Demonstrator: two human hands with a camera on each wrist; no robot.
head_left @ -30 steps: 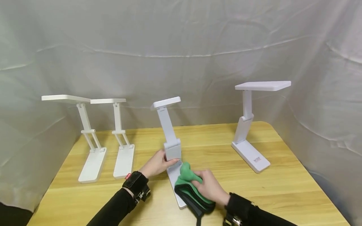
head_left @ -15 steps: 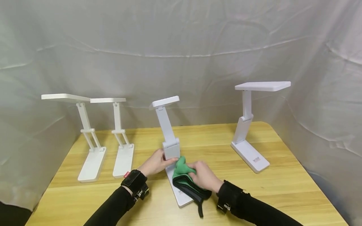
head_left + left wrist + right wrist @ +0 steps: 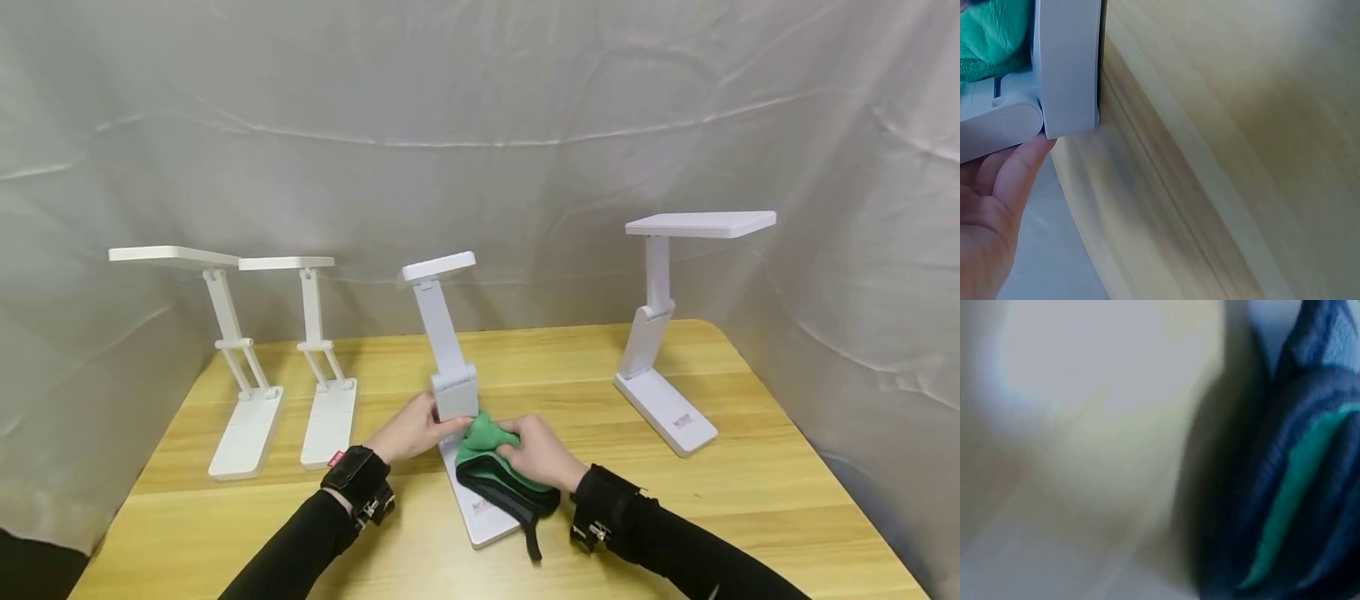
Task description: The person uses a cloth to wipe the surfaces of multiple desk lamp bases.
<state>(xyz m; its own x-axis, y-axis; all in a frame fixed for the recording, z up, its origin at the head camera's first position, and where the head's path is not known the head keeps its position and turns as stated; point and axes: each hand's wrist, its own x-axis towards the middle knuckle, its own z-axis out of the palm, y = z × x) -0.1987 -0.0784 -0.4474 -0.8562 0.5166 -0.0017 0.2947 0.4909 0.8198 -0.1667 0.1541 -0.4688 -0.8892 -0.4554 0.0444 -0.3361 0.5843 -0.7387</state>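
A white folding desk lamp [image 3: 442, 333] stands at the middle of the table, its base [image 3: 483, 523] pointing toward me. My left hand [image 3: 416, 429] grips the lamp's lower arm [image 3: 455, 400] near the hinge, thumb in front. In the left wrist view my fingers [image 3: 1019, 172] lie against the lamp's hinge [image 3: 1022, 115]. My right hand [image 3: 542, 454] pinches a folded green cloth with dark edging [image 3: 487, 450] on the base, right beside my left thumb. The cloth [image 3: 1300, 500] covers part of the base, and its dark loop hangs over the base's right side.
Two white folding lamps [image 3: 243, 433] [image 3: 330, 425] stand at the left of the wooden table [image 3: 600, 517]. Another white lamp [image 3: 667, 408] stands at the right with its head raised. A grey curtain [image 3: 480, 150] hangs behind and around the table.
My right hand has slid the cloth leftward and slightly up the base, toward the hinge, showing more of the base's near end. The left hand keeps its grip on the lamp.
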